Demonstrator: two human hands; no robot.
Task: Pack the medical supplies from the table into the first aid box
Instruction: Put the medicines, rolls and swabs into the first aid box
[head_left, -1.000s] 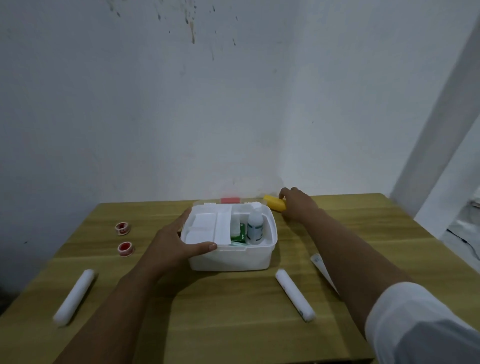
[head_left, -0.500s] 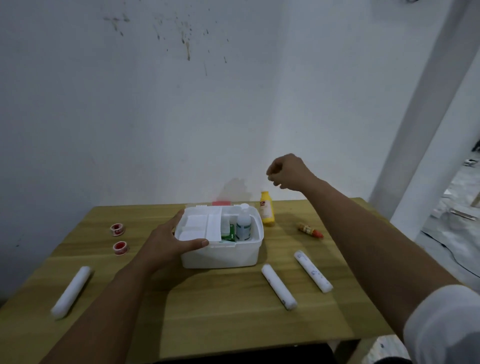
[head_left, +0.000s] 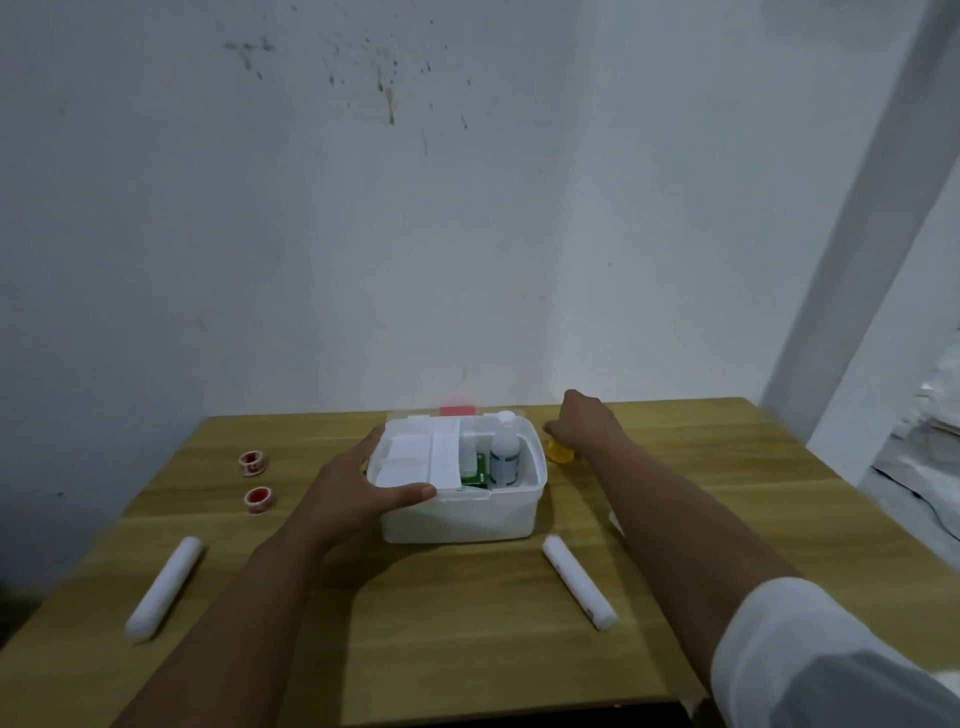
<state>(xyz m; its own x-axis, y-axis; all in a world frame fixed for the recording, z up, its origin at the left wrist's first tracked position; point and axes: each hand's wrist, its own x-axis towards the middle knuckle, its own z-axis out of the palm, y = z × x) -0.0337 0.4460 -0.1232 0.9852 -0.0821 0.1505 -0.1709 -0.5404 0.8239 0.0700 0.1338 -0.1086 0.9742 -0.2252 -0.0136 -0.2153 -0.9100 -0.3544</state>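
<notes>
The white first aid box (head_left: 457, 514) stands open in the middle of the wooden table (head_left: 467, 649). Inside it are a white bottle (head_left: 505, 457), a green packet (head_left: 480, 470) and a white tray insert. My left hand (head_left: 353, 493) grips the box's front left corner, thumb on the rim. My right hand (head_left: 584, 426) is down on a yellow bottle (head_left: 561, 452) just right of the box, fingers closed around its top. Two white bandage rolls (head_left: 163, 587) (head_left: 579, 582) lie on the table. Two red tape rolls (head_left: 253, 462) (head_left: 259, 500) lie at the left.
The box lid with a red latch (head_left: 457, 410) lies back against the white wall. My right forearm hides most of a white item (head_left: 615, 522) on the table. The table's right edge borders a gap beside a white pillar (head_left: 857, 260).
My right hand, raised above the table half a second ago, has come down onto the yellow bottle. My left hand has stayed on the box.
</notes>
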